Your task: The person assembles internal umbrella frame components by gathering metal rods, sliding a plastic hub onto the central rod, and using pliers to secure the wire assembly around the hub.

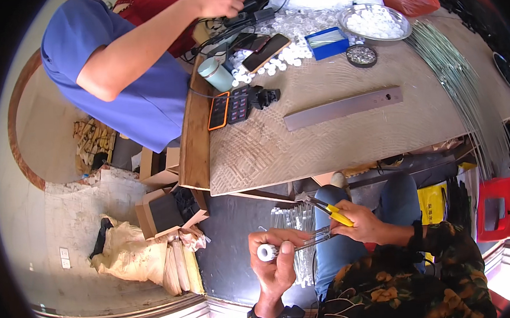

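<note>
My left hand is closed around a thin metal rod assembly with a round white plastic end piece that faces up by the thumb. The rods run right, toward my other hand. My right hand grips pliers with yellow handles, their dark jaws pointing up and left, away from the white piece. Whether the right fingers also touch the rods' ends, I cannot tell. Beneath my hands, beside my left leg, lies a bundle of thin metal rods.
On the table are a long metal bar, a plate of white pieces, a blue box, phones and long wires. A person in blue stands at the left. A red stool is at right.
</note>
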Demonstrator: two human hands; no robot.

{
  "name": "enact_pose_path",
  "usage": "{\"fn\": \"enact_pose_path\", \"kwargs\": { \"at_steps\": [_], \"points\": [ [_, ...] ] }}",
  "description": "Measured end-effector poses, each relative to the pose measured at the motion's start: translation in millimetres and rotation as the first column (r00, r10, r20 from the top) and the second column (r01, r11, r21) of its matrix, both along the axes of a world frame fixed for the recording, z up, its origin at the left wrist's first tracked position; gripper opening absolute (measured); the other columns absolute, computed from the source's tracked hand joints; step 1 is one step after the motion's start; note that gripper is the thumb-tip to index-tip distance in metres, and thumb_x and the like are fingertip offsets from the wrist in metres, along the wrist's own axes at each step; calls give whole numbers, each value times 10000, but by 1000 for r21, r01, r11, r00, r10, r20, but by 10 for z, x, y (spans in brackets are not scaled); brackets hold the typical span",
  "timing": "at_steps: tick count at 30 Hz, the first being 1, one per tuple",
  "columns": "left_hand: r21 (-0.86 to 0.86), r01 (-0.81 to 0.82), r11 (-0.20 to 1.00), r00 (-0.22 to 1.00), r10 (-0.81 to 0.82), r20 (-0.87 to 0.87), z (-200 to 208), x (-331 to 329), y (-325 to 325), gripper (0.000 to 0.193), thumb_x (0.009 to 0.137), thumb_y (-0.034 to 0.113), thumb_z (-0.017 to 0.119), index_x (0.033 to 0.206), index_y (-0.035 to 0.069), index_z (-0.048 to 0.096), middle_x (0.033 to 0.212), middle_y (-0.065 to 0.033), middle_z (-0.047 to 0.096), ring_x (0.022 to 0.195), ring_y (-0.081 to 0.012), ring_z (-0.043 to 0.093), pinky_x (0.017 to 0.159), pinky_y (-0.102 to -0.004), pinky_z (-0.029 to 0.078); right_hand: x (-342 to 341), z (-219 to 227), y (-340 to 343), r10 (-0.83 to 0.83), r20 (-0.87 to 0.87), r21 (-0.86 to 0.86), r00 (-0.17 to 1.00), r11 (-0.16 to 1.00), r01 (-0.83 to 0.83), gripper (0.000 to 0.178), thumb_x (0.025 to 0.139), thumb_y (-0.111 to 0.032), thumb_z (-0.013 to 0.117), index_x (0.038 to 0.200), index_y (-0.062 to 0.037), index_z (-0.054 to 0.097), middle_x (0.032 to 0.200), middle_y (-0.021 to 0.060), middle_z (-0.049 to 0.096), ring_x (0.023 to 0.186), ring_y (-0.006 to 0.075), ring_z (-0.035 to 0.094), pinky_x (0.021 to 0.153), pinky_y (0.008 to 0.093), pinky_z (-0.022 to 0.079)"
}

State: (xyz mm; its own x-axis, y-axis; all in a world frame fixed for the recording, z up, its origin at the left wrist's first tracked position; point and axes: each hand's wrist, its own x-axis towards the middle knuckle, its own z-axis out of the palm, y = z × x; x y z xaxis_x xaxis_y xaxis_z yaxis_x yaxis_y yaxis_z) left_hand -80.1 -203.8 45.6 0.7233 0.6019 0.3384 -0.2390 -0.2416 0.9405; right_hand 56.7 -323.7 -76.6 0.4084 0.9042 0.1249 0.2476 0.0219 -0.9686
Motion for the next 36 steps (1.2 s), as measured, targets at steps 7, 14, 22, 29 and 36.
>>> {"fn": "enact_pose_path", "kwargs": {
  "at_steps": [7,14,22,29,36],
  "points": [
    [-11,43,999,999,-44,-32,-34,-45,8,96,839,-14,429,888,-10,347,679,-136,570,698,-235,626,649,-336,516,24,-66,-39,175,135,-10,975,984,-175,156,756,-127,645,874,-63,566,878,61,526,750,216,572,641,311,447],
    [-78,158,984,987,-155,45,-88,26,-39,109,823,-31,442,902,-3,373,657,-86,535,593,-137,543,537,-250,446,92,123,-212,105,193,21,976,994,-111,249,722,-104,663,962,-79,601,973,79,541,801,224,576,682,290,457],
    [135,285,949,950,-260,-174,-78,-13,-90,187,784,-36,489,943,-8,393,746,-106,556,618,-102,525,548,-236,442,447,1518,-558,32,920,-22,390,999,-30,231,720,-181,637,911,-58,594,1074,107,523,918,250,563,860,433,406],
    [202,301,932,941,-256,-220,-34,103,-177,235,745,13,559,965,-9,479,799,-81,584,660,-96,550,576,-211,432,429,1598,-678,-23,989,18,148,999,39,148,803,-227,566,790,-79,559,1091,105,505,948,201,563,949,531,306],
    [179,240,954,966,-217,-141,-50,128,-225,230,737,33,587,955,0,524,789,-57,579,644,-98,535,576,-221,424,416,1683,-643,21,998,-22,66,1000,9,236,785,-281,570,864,-59,560,989,94,486,797,186,537,775,423,412]
  ]
}}
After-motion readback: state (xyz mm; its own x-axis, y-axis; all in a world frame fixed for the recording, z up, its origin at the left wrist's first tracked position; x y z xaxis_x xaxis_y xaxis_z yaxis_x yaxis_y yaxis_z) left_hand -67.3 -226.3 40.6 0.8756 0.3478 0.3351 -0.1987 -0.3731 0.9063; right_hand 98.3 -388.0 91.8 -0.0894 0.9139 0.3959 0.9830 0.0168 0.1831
